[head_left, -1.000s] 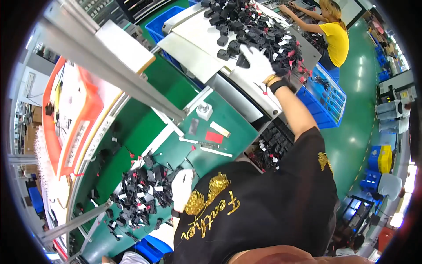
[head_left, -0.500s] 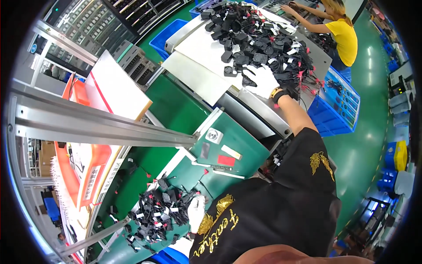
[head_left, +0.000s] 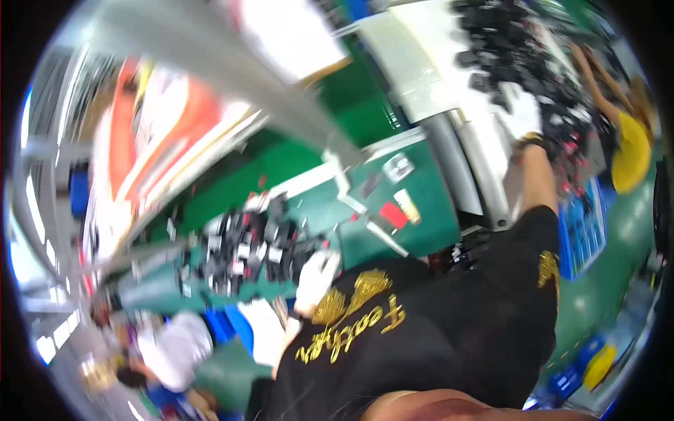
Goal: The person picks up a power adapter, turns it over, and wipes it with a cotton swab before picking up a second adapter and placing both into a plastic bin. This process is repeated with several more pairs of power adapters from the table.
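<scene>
I am watching the right hand (head_left: 519, 111) in its white fabric glove, which is resting at the near edge of a large pile of black parts (head_left: 502, 38). Its fingers are blurring, so I cannot tell whether it is grasping a part or just touching one. The left hand (head_left: 318, 277), also gloved, is bending its fingers beside a smaller heap of similar parts (head_left: 253, 245); I cannot tell whether it is holding anything.

The large pile is covering much of a smooth white table (head_left: 439, 42); the smaller heap is lying on a flat green bench (head_left: 439, 196). Both are mixing boxy black shapes with white and red bits. On the bench between the hands, a white block (head_left: 398, 167), a flat grey piece (head_left: 370, 184), a red rectangle (head_left: 393, 215) and a narrow pale strip (head_left: 406, 205) are lying near one another.

A thick metal post (head_left: 281, 105) is slanting across my upper left view, blocking part of what is standing behind it. The black shirt (head_left: 449, 330), with its glittering gold pattern, is filling my lower middle.

Beyond the right forearm a blue crate (head_left: 570, 259) is standing, its contents smearing too much to name. Far left, an orange tray (head_left: 121, 140) is holding something dark and something yellow. A co-worker in yellow (head_left: 630, 161) is reaching toward the far side of the large pile, and a person in white (head_left: 175, 347) is showing at lower left.
</scene>
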Demonstrator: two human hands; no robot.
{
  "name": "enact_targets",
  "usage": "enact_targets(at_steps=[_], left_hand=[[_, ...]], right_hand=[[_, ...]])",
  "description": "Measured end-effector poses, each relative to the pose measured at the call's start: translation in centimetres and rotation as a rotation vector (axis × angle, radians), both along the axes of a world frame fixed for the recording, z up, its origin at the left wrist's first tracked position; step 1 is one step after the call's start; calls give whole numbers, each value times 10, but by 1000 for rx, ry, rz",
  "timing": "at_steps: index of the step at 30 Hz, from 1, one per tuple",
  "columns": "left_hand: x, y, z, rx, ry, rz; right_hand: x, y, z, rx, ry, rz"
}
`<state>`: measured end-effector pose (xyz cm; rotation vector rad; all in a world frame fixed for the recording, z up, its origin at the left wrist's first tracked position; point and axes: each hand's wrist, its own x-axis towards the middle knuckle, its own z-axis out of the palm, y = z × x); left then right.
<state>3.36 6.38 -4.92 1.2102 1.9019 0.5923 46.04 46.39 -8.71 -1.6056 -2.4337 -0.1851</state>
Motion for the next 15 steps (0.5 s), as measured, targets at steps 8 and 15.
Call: enact_targets(at_steps=[8, 15], left_hand=[[-67, 8, 2, 146, 182, 194], [-218, 57, -3, 197, 483, 383]], right_hand=[[-47, -56, -13, 304, -64, -209], [-159, -190, 21, -47, 792, 39]])
